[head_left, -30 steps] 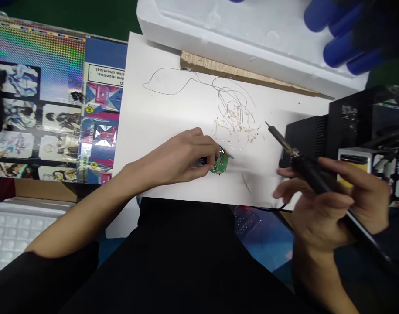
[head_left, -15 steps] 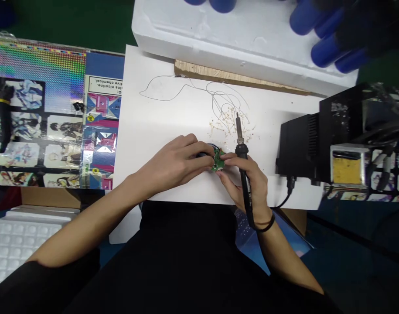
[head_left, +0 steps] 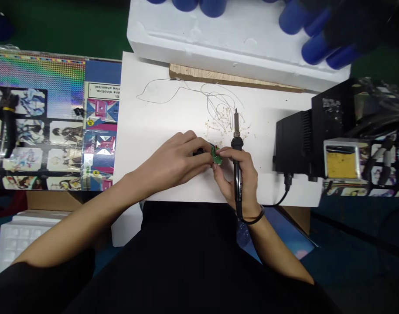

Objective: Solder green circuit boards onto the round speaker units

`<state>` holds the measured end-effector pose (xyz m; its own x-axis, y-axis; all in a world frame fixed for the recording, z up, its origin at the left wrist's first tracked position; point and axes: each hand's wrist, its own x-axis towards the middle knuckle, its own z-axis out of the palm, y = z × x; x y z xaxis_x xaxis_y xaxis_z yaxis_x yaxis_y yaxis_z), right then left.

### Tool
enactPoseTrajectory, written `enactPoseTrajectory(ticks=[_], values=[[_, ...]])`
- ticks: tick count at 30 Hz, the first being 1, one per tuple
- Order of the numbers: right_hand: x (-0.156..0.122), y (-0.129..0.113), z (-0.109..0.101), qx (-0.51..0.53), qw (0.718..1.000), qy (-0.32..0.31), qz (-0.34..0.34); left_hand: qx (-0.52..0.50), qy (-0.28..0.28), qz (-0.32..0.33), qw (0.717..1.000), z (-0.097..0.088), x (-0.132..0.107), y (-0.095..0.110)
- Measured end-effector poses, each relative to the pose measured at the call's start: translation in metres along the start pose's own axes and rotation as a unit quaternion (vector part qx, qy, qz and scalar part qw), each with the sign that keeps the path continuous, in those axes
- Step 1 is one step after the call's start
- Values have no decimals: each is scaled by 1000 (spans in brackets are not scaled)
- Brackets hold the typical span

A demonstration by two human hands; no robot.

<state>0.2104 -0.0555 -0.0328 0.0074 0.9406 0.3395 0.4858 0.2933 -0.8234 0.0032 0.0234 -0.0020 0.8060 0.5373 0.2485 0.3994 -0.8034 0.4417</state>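
A small green circuit board (head_left: 216, 156) is pinched between my two hands over the white work surface. My left hand (head_left: 182, 159) grips its left side; a dark part and wires there are mostly hidden under the fingers. With thumb and index finger, my right hand (head_left: 240, 176) pinches the board's right edge. That same hand also keeps a black soldering iron (head_left: 237, 163) lying across the fingers, its metal tip pointing away from me. Thin solder wire (head_left: 215, 98) lies in loose loops beyond the hands, beside scattered yellowish bits (head_left: 223, 120).
At the right stands a black soldering station (head_left: 294, 141) with a yellow sponge in a holder (head_left: 341, 163). A wooden strip (head_left: 232, 78) and a white foam tray (head_left: 199, 48) with blue cylinders (head_left: 213, 6) line the back. Printed sheets (head_left: 63, 131) cover the left side.
The circuit board has tilted in the fingers and shows a narrower face. My right hand, with the soldering iron, has shifted slightly left, and the iron stands more upright. The whole view has moved slightly.
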Motion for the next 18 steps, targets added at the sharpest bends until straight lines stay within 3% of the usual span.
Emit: enactPoseTrajectory(ticks=[5,14,16,18], values=[[2,4,2,-11,1000,-2,-9,-78,32,-22,996,6,-2,-3],[3,0,-12,33,998,-52,29,22,-24,45,998,-3,6,-3],[1,-4,-19,30,998,-42,37,29,-35,44,998,-5,9,-2],[-1,-8,-25,31,998,7,46,30,-42,39,998,-7,10,0]])
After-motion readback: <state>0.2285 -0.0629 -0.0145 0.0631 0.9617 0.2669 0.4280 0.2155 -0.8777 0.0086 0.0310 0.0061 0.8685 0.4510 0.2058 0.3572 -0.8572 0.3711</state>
